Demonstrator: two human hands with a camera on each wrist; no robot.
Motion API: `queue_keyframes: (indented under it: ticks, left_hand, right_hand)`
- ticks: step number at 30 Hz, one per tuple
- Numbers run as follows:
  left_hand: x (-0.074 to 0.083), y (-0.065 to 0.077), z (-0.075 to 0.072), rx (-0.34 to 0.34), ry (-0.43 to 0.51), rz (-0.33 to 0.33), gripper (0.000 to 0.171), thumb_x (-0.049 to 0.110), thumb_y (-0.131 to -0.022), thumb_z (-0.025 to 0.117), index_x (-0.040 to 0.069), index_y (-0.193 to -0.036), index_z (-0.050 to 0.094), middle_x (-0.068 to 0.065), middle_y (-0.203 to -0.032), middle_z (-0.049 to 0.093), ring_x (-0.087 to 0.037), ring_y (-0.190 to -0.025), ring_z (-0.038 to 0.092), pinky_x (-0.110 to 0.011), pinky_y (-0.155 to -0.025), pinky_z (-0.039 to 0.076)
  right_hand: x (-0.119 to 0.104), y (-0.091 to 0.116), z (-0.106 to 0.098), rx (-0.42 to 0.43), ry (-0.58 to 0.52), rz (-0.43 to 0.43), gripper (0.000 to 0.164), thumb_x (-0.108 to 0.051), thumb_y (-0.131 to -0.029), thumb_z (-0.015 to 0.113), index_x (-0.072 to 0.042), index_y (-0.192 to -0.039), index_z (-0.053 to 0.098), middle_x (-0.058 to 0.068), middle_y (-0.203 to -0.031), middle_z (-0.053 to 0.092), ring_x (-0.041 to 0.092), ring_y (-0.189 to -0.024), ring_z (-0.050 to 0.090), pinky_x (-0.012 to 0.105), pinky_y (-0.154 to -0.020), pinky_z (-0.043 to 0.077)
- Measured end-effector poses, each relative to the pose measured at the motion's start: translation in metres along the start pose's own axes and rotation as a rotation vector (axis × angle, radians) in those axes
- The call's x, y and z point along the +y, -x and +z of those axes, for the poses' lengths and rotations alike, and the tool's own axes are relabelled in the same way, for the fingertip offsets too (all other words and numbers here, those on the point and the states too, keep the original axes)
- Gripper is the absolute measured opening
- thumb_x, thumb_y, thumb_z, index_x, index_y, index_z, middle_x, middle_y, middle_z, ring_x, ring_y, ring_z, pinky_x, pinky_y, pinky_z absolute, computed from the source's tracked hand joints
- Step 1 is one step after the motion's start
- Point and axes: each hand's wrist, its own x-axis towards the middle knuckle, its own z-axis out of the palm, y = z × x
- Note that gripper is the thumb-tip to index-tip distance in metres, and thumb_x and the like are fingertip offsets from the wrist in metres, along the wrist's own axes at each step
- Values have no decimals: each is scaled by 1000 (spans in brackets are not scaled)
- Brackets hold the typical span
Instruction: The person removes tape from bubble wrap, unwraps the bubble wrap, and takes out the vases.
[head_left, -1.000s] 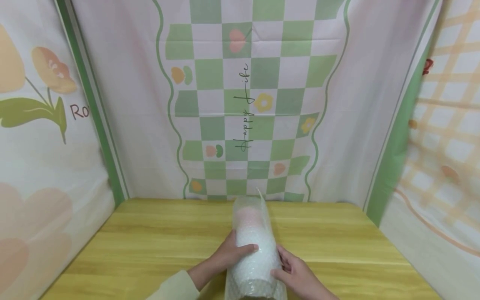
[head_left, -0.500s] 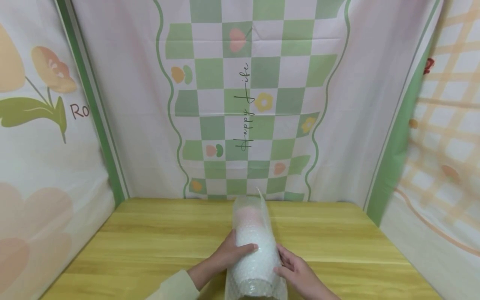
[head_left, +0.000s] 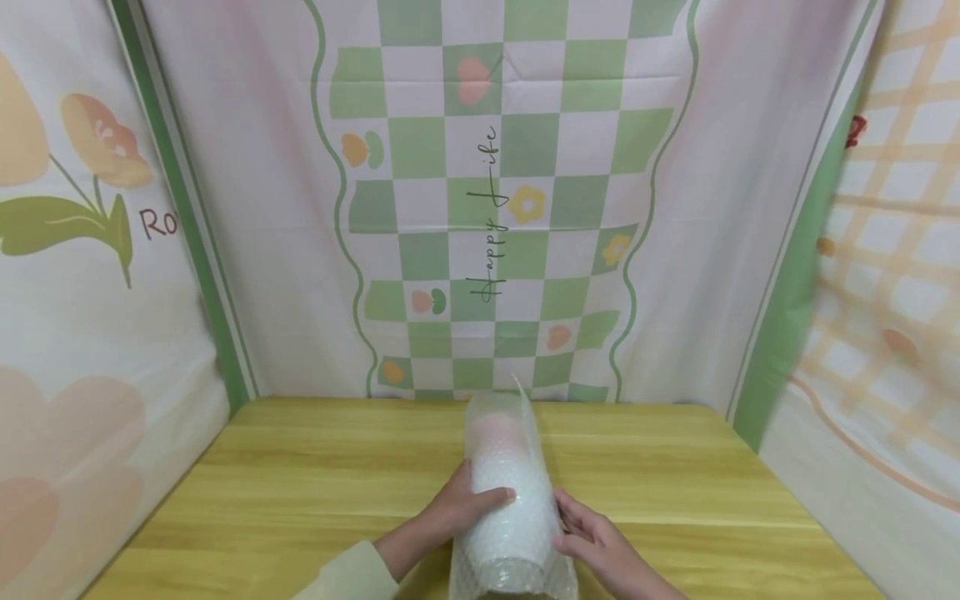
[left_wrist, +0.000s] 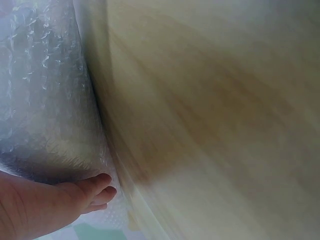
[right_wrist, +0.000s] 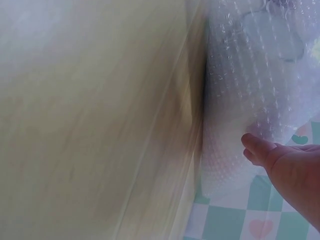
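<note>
A white cylinder-shaped bundle in clear bubble wrap [head_left: 510,525] lies lengthwise on the wooden table, with something pinkish showing through its far end. The left hand [head_left: 459,502] grips it from the left, thumb across the top and the other fingers hidden at the side. On the right side, the right hand [head_left: 596,546] holds the wrap's edge between thumb and curled fingers. In the left wrist view, fingertips [left_wrist: 104,180] rest against the wrap close to the table. The right wrist view shows fingertips [right_wrist: 248,141] at the bundle's side.
The table [head_left: 337,450] has a yellow wood grain. Behind it hangs a green-and-white checked cloth [head_left: 480,250], and printed curtains [head_left: 75,333] flank both sides. A thin wrap corner [head_left: 519,387] sticks up at the bundle's far end.
My right thumb has slid slightly to the right, from the top of the wrap toward its right edge. The left hand and the bundle have stayed in place.
</note>
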Motion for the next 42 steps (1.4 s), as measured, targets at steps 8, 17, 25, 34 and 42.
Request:
queue_keyframes:
  ticks: [8,17,25,34,42]
  left_hand:
    - [-3,-1,1,6,-1,4,81,35,-83,74,-4,-141,34,-17,-119,55,-33,-103,56,-48,-79,53]
    - [-3,0,1,9,3,3,82,37,-82,74,-5,-141,33,-19,-121,54,-34,-104,56,-49,-79,53]
    - [-3,-1,2,16,-6,-7,83,37,-82,74,-3,-142,33,-19,-121,55,-34,-103,57,-50,-78,53]
    - [-3,0,1,11,8,-17,84,36,-83,74,-2,-144,31,-19,-120,55,-34,-100,58,-50,-75,54]
    - [-2,0,1,3,10,-18,81,36,-83,73,-2,-142,33,-18,-118,56,-33,-98,59,-50,-75,55]
  right_hand:
    - [1,0,-1,-1,7,-6,68,-6,-98,49,27,-137,5,46,-142,7,60,-131,15,16,-96,37]
    - [0,2,-2,-24,15,-30,65,-6,-100,46,28,-137,5,48,-141,10,61,-130,15,14,-95,37]
    - [-7,2,-6,20,58,-24,63,-7,-100,46,28,-137,9,46,-142,14,60,-131,17,13,-96,34]
    - [-12,-6,-11,151,155,77,66,-16,-98,52,23,-140,21,39,-145,25,52,-134,27,48,-107,30]
    - [-10,-21,-12,187,156,120,68,-17,-97,55,23,-140,22,38,-146,25,50,-135,26,54,-108,27]
